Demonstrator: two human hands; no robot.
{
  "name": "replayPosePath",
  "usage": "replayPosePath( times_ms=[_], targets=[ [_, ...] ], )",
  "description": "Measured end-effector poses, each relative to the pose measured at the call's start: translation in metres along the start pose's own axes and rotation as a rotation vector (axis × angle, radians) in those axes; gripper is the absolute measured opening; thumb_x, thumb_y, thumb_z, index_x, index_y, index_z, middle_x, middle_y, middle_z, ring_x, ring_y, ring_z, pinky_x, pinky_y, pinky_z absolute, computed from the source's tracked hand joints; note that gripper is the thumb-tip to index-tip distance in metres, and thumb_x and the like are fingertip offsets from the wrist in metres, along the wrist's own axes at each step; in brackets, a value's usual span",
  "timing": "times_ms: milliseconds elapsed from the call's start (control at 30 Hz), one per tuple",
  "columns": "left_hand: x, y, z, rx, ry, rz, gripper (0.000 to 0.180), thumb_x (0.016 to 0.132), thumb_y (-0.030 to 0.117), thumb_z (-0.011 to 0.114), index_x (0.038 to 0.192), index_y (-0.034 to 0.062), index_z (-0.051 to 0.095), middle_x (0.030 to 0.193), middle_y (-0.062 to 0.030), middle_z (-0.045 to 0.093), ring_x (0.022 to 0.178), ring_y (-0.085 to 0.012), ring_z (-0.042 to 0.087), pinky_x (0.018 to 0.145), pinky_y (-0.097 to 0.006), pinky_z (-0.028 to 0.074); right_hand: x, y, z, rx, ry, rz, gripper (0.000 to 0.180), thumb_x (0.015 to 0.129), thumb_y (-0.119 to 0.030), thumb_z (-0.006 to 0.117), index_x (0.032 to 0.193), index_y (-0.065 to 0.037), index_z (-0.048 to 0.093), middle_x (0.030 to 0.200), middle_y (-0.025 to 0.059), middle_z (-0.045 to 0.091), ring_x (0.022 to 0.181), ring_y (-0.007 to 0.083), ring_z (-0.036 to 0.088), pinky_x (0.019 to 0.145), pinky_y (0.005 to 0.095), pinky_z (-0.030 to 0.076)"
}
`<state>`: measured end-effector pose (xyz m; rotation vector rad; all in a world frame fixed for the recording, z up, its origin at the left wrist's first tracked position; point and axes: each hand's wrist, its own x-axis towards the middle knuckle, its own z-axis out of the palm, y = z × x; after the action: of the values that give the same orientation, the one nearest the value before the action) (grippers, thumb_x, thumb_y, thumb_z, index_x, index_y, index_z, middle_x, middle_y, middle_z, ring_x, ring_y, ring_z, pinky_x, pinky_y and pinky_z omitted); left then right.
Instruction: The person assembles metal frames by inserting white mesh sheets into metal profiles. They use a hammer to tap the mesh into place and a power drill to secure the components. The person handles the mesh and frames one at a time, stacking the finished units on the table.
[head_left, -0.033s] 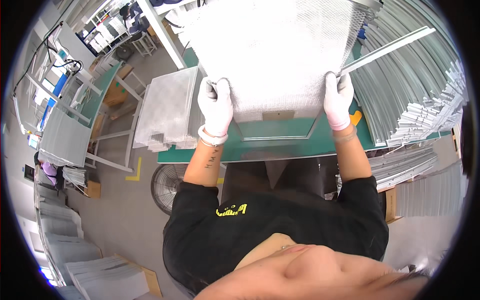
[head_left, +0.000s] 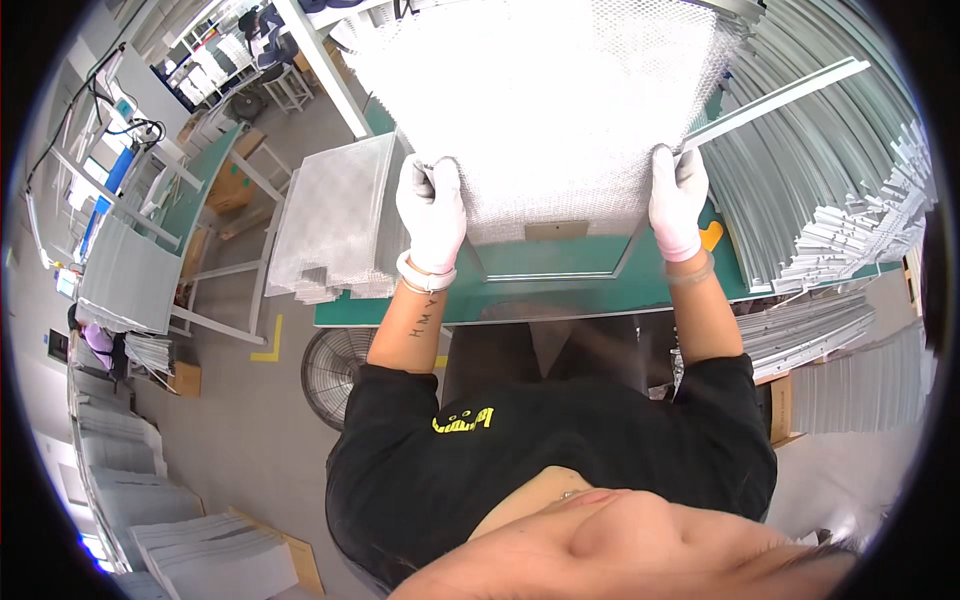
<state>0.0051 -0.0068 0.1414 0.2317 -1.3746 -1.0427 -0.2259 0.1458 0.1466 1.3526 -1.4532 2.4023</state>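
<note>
My gloved left hand [head_left: 432, 205] is closed on the left side of a bright silver metal mesh sheet [head_left: 560, 190]. My gloved right hand [head_left: 678, 200] pinches the same sheet on its right side. The sheet is raised away from me, its middle washed out by glare. Under its near edge, a thin metal frame [head_left: 550, 276] lies on the green table [head_left: 400, 311]; a small tan plate [head_left: 557, 231] shows at that edge. A pale metal strip [head_left: 780, 100] slants out beside my right hand; whether that hand touches it I cannot tell.
Left of my hand lies a stack of mesh panels [head_left: 335, 215]. Long metal strips [head_left: 810, 170] are piled on the right, near a small yellow object [head_left: 711, 236]. A floor fan [head_left: 335, 375] stands below the table's left end. Another person [head_left: 95, 340] is far left.
The far part of the mesh sheet has shifted and spread slightly wider at its upper sides. Both hands keep nearly the same place and grip.
</note>
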Motion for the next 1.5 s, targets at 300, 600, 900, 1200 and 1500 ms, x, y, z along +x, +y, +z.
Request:
replayPosePath(
  times_ms=[300,600,900,1200,1500],
  targets=[
    [-0.006,0.013,-0.003,0.089,-0.072,-0.072,0.019,0.098,0.009,0.061,0.115,0.0008,0.059,0.089,0.0058,0.054,0.077,-0.0021,0.043,0.072,-0.020,0.038,-0.006,-0.012,-0.003,-0.019,0.028,0.137,0.011,0.097,-0.010,0.063,0.103,0.000,0.065,0.067,-0.0096,0.052,0.058,-0.0014,0.040,0.053,0.0187,0.032],
    [-0.004,0.016,0.002,0.033,-0.104,-0.068,0.011,0.095,0.004,0.063,0.106,0.0012,0.061,0.073,0.0091,0.051,0.062,0.0016,0.036,0.056,-0.017,0.032,-0.012,0.017,-0.029,0.078,-0.091,0.163,0.020,0.098,-0.008,0.062,0.114,0.003,0.062,0.104,0.0032,0.067,0.091,0.0072,0.058,0.085,0.0251,0.047],
    [-0.032,-0.008,-0.005,0.097,-0.070,-0.135,0.018,0.097,0.009,0.062,0.112,-0.0010,0.058,0.092,0.0009,0.061,0.077,-0.0045,0.050,0.070,-0.022,0.044,-0.037,0.033,-0.032,0.074,-0.177,0.222,0.026,0.099,-0.011,0.061,0.123,0.001,0.058,0.115,0.0036,0.065,0.104,0.0096,0.058,0.094,0.0277,0.046],
    [-0.091,-0.076,-0.040,0.097,-0.136,-0.347,0.033,0.098,0.017,0.064,0.124,-0.0013,0.056,0.107,-0.0024,0.065,0.092,-0.0076,0.056,0.082,-0.024,0.046,-0.096,0.106,-0.047,0.090,-0.175,0.335,0.036,0.098,-0.011,0.061,0.131,0.003,0.053,0.118,0.0047,0.065,0.104,0.0111,0.059,0.094,0.0280,0.046],
    [0.018,0.008,-0.027,0.081,-0.191,-0.049,0.016,0.098,0.003,0.053,0.113,0.0003,0.061,0.096,-0.0026,0.064,0.071,-0.0026,0.050,0.064,-0.019,0.043,0.021,-0.014,-0.025,-0.142,-0.203,0.237,0.023,0.098,-0.010,0.059,0.118,0.001,0.063,0.098,-0.0008,0.065,0.084,0.0059,0.054,0.075,0.0219,0.045]
  ],
)
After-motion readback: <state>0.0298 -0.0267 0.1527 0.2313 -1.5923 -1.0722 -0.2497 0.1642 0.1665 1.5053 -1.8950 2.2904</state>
